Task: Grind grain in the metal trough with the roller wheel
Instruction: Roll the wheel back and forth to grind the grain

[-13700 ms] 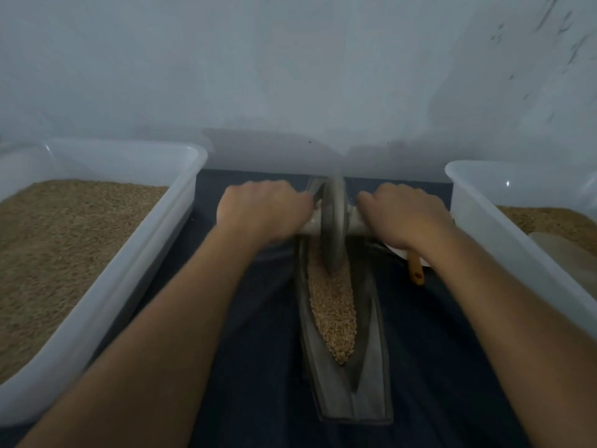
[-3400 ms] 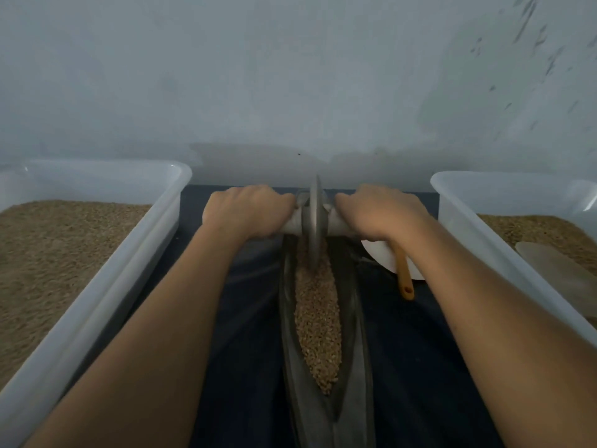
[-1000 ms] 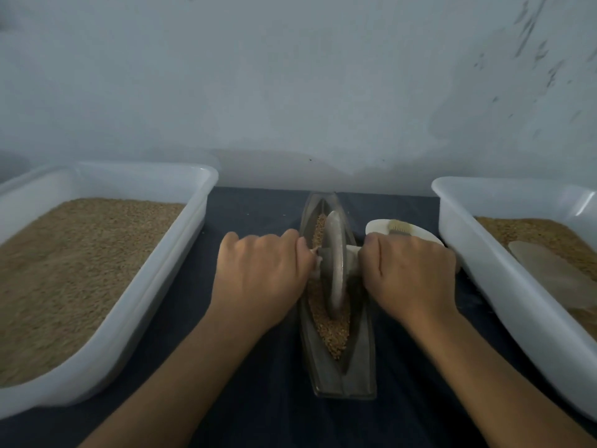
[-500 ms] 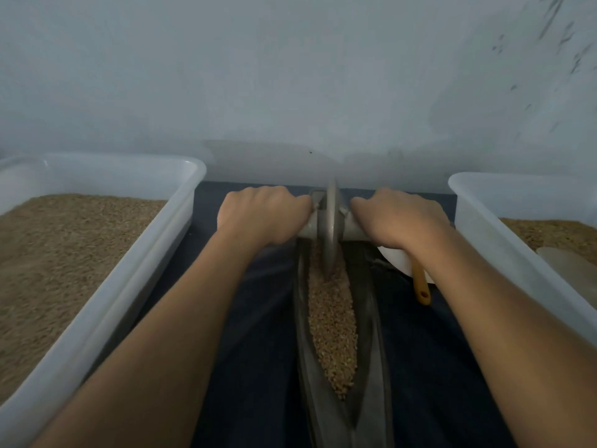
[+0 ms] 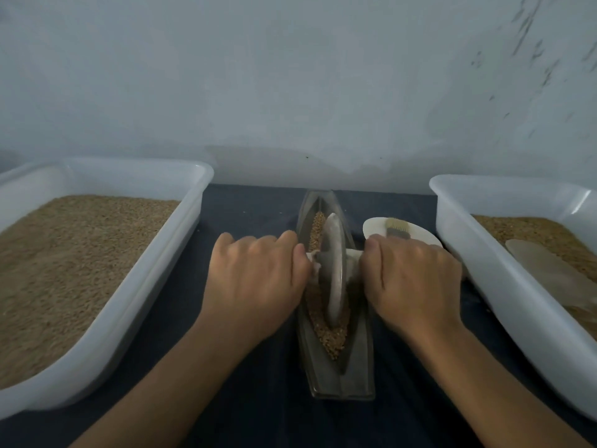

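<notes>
Both hands are curled round the pale handle of the roller wheel [image 5: 332,273]: the left hand [image 5: 255,279] on one end, the right hand [image 5: 412,282] on the other. The wheel is stood upright in the metal trough [image 5: 358,367], near the middle, with brown grain [image 5: 334,341] under it and around it. The trough is laid on a dark tabletop [image 5: 255,208] between two white tubs [image 5: 190,205] filled with grain. A white dish [image 5: 420,236] with what may be a small brush is seen just behind the right hand.
</notes>
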`<state>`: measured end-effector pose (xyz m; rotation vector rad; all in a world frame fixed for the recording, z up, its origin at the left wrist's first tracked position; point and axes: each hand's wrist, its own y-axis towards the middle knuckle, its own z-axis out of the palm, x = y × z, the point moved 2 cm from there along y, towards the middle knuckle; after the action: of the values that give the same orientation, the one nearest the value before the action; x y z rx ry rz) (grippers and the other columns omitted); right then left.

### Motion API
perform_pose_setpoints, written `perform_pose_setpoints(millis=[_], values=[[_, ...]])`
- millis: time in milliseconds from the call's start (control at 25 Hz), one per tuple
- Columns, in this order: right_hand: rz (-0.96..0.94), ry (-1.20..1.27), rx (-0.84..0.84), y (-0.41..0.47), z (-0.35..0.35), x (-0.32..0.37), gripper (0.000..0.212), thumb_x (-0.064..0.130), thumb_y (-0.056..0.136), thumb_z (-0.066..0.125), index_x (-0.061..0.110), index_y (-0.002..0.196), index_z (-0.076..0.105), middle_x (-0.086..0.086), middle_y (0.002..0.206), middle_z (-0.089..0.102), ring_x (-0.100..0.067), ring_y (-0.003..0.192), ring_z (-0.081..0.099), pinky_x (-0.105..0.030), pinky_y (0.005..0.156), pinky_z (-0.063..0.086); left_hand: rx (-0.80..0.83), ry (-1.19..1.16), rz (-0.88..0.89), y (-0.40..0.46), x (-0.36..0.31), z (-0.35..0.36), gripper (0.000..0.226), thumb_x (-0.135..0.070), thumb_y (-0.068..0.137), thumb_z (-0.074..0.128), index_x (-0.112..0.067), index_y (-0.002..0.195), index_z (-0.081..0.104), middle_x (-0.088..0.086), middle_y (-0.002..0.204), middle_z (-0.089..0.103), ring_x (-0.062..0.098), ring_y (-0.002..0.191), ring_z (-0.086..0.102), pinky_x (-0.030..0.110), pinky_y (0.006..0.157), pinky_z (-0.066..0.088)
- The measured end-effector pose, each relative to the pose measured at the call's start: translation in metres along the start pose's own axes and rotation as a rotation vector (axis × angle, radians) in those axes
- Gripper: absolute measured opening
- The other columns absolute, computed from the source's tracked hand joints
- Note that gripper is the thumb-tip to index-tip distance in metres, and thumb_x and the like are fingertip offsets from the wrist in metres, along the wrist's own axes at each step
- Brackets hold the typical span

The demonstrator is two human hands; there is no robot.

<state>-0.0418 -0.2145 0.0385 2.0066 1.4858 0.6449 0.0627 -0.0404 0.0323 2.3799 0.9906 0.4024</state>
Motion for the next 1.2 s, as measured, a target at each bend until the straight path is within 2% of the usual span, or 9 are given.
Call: perform_pose_setpoints(millis=[200,360,480,560,760,920,1040,1120,1200], values=[[0.144,-0.116,0.219,0.063,0.043,-0.017,0.055,0.043,0.101,0.026,0.018,0.059,0.052,-0.001,0.059,0.048,-0.018,0.052,0.039,-0.031,0.051,0.019,0.215,0.105,0.026,0.067,0.017,0.029,0.032,-0.033,0.104,0.027,-0.014,0.086,0.046,-0.005,0.074,0.040,0.025,0.068,0.043,0.036,0.062,0.036],[0.216,-0.049,0.462,0.106,0.067,-0.032,0.053,0.052,0.097,0.025,0.018,0.074,0.059,-0.007,0.071,0.057,-0.027,0.064,0.053,-0.034,0.056,0.028,0.459,0.002,0.015,0.111,0.030,0.051,0.025,-0.034,0.102,0.027,-0.020,0.094,0.046,0.000,0.083,0.042,0.027,0.077,0.044,0.043,0.073,0.035],[0.088,-0.164,0.406,0.091,0.058,-0.025,0.039,0.037,0.102,0.032,0.021,0.070,0.047,-0.003,0.069,0.050,-0.022,0.059,0.043,-0.035,0.055,0.028,0.309,0.063,-0.017,0.097,0.024,0.043,0.032,-0.031,0.099,0.021,-0.021,0.087,0.048,-0.001,0.077,0.044,0.022,0.067,0.043,0.035,0.060,0.031],[0.104,-0.153,0.278,0.060,0.042,-0.018,0.047,0.035,0.104,0.026,0.020,0.065,0.047,0.000,0.063,0.047,-0.018,0.055,0.038,-0.034,0.054,0.027,0.124,0.142,0.074,0.063,0.011,0.029,0.026,-0.025,0.099,0.031,-0.022,0.079,0.046,-0.005,0.067,0.035,0.020,0.060,0.039,0.029,0.052,0.021],[-0.017,0.022,0.038,-0.004,-0.001,-0.004,0.047,0.032,0.108,0.027,0.021,0.070,0.052,0.003,0.059,0.052,-0.020,0.049,0.048,-0.035,0.048,0.045,-0.036,-0.065,-0.001,0.001,0.002,-0.004,0.037,-0.032,0.104,0.030,-0.028,0.068,0.038,-0.011,0.055,0.038,0.013,0.047,0.034,0.038,0.059,0.034],[-0.045,0.004,0.038,0.005,-0.003,0.002,0.055,0.039,0.108,0.020,0.023,0.066,0.052,0.006,0.055,0.047,-0.014,0.045,0.041,-0.029,0.046,0.035,-0.018,-0.134,-0.007,-0.003,0.007,-0.002,0.035,-0.034,0.102,0.034,-0.030,0.068,0.035,-0.011,0.053,0.036,0.010,0.045,0.034,0.034,0.053,0.032],[0.027,-0.127,0.172,0.050,0.022,-0.007,0.052,0.041,0.102,0.019,0.024,0.058,0.041,0.004,0.057,0.043,-0.013,0.049,0.034,-0.030,0.051,0.021,0.005,-0.080,-0.018,0.034,0.009,0.017,0.035,-0.031,0.102,0.045,-0.023,0.068,0.052,-0.007,0.060,0.051,0.021,0.052,0.051,0.033,0.052,0.037],[-0.051,-0.201,0.347,0.078,0.047,-0.022,0.033,0.030,0.101,0.035,0.024,0.069,0.030,0.001,0.071,0.041,-0.020,0.063,0.041,-0.034,0.054,0.024,0.109,-0.014,-0.096,0.072,0.013,0.033,0.041,-0.039,0.102,0.031,-0.024,0.079,0.061,-0.004,0.081,0.064,0.029,0.070,0.059,0.033,0.059,0.035],[-0.052,-0.162,0.420,0.091,0.060,-0.030,0.032,0.019,0.099,0.043,0.023,0.072,0.026,0.000,0.076,0.040,-0.024,0.070,0.046,-0.034,0.052,0.023,0.199,0.006,-0.155,0.096,0.017,0.045,0.049,-0.045,0.095,0.016,-0.027,0.080,0.059,-0.004,0.085,0.061,0.025,0.070,0.048,0.031,0.055,0.022]])
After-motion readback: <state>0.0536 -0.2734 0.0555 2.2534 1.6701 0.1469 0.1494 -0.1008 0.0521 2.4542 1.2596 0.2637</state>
